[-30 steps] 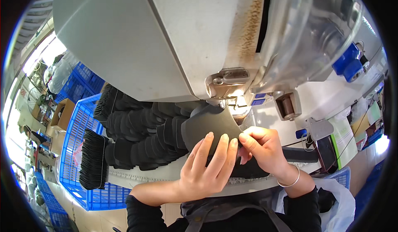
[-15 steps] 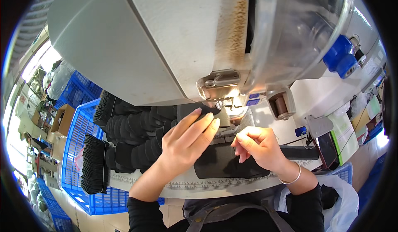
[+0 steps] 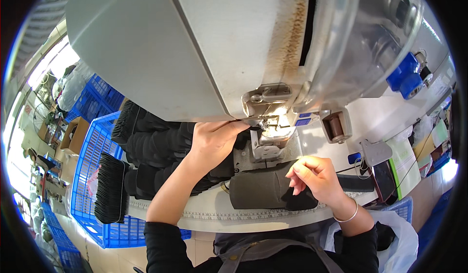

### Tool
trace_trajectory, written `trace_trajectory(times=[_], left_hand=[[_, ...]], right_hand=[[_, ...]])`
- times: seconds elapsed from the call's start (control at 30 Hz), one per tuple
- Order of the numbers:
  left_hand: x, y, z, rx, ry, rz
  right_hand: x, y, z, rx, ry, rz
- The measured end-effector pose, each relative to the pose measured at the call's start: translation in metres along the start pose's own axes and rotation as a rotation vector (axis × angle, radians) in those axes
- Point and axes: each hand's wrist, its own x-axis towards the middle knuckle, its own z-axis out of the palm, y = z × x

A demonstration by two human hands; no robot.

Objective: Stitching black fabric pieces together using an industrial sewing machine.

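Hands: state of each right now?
Left hand: at the sewing machine; grip partly hidden, cannot be told.
Right hand: loosely closed, nothing visibly held.

A smooth, dark grey, roughly rectangular fabric panel [image 3: 256, 187] lies flat on the pale tabletop [image 3: 204, 203], a faint crease crossing it and blacker material at its right end, below the curled right hand [image 3: 314, 178]. A small black piece of soft material [image 3: 243, 137] shows just under the fingers of the left hand [image 3: 214, 139]; its grip is hidden. Overlapping black curved fabric pieces [image 3: 158, 146] lie in long rows to the left, partly behind the left forearm.
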Motion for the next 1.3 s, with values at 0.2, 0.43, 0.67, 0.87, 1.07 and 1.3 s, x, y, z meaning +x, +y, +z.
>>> trace_trajectory(times=[0.2, 0.43, 0.67, 0.87, 1.07, 1.3], left_hand=[[-0.001, 0.003, -0.001, 0.066, 0.01, 0.059], [-0.002, 0.016, -0.003, 0.206, 0.037, 0.136], [-0.05, 0.026, -0.027, 0.487, -0.064, 0.348], [-0.107, 0.016, -0.045, 0.13, -0.616, -0.113], [-0.071, 0.015, -0.042, -0.251, -0.59, -0.392], [-0.031, 0.058, -0.016, -0.403, -0.636, -0.268]], right_hand=[[-0.011, 0.005, -0.004, -0.154, 0.069, -0.082], [-0.021, 0.003, -0.002, -1.078, 0.253, -0.632], [-0.025, 0.016, -0.016, -1.209, 0.129, -0.296], [-0.017, 0.006, -0.019, -1.216, 0.036, -0.202], [-0.011, 0.0, -0.013, -1.227, 0.169, -0.495], [-0.006, 0.0, 0.0, 0.081, 0.115, -0.292]])
